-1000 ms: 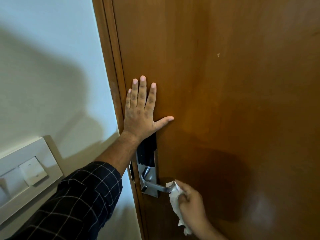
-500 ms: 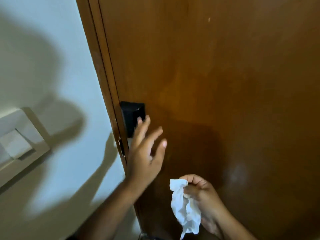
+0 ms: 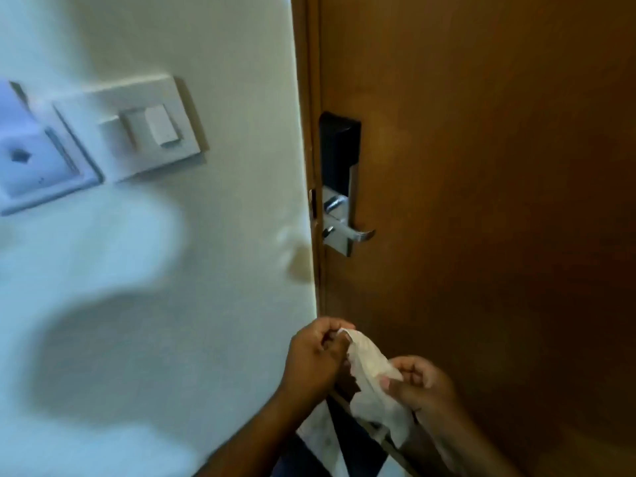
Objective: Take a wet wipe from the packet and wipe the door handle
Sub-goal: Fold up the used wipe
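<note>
The silver lever door handle (image 3: 354, 233) sticks out from a metal plate under a black lock box (image 3: 339, 146) on the brown wooden door (image 3: 481, 166). Well below it, both hands hold a crumpled white wet wipe (image 3: 370, 370). My left hand (image 3: 316, 356) pinches the wipe's upper end. My right hand (image 3: 421, 382) grips its lower part. Neither hand touches the handle. No wipe packet is in view.
A white switch plate (image 3: 137, 129) is fixed on the pale wall left of the door frame (image 3: 309, 98). Another white wall fitting (image 3: 31, 156) sits at the far left. A dark strip and pale floor (image 3: 323, 438) show between my arms.
My left hand came off the door and dropped to take the wipe's top end. My right hand drew the wipe away from the handle and down. The view swung left.
</note>
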`<state>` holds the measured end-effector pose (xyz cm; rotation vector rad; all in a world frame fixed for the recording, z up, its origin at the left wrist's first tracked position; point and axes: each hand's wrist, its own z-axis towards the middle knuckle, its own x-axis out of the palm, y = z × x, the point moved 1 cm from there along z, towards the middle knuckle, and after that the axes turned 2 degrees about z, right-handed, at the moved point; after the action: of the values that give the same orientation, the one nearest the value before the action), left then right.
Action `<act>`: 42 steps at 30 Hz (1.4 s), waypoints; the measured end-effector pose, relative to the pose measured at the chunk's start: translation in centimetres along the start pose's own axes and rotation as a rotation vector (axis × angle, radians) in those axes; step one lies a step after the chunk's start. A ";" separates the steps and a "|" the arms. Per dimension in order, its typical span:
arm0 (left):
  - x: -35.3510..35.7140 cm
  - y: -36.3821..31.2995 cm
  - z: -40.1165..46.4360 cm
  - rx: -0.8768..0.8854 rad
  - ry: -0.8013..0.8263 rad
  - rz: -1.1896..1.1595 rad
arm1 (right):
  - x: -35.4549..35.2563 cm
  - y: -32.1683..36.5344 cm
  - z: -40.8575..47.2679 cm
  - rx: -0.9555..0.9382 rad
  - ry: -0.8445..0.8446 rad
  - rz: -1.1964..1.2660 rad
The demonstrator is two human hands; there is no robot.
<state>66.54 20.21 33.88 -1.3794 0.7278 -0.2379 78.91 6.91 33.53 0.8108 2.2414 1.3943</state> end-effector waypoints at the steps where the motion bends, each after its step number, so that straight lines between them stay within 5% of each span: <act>1: 0.3 0.4 -1.5 -0.062 -0.059 -0.012 | -0.5 -1.6 -0.3 0.046 0.033 -0.015; 6: 0.2 1.8 -10.3 -0.151 -0.189 0.146 | -0.1 -6.6 -1.9 0.186 0.068 0.173; 15: -0.9 2.7 -20.5 -0.208 -0.080 0.220 | 5.9 -9.1 -5.7 0.336 0.315 0.488; 20: -4.2 6.0 -25.1 -0.412 -0.259 0.117 | 8.5 -11.7 -9.7 0.350 0.471 0.359; 27: -11.1 11.9 -35.1 -0.693 -0.350 -0.311 | 14.9 -18.8 -17.4 0.130 0.742 -0.244; 34: -22.1 16.6 -45.9 -0.755 -0.463 -0.341 | 26.3 -26.3 -27.8 0.338 0.495 -0.080; 42: -28.3 23.7 -53.0 -0.819 -0.319 -0.191 | 33.9 -30.9 -33.2 0.368 0.318 -0.106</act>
<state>7.45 -1.77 19.95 -2.2073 0.4275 0.1590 25.13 -4.37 19.69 0.5979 2.7960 1.1419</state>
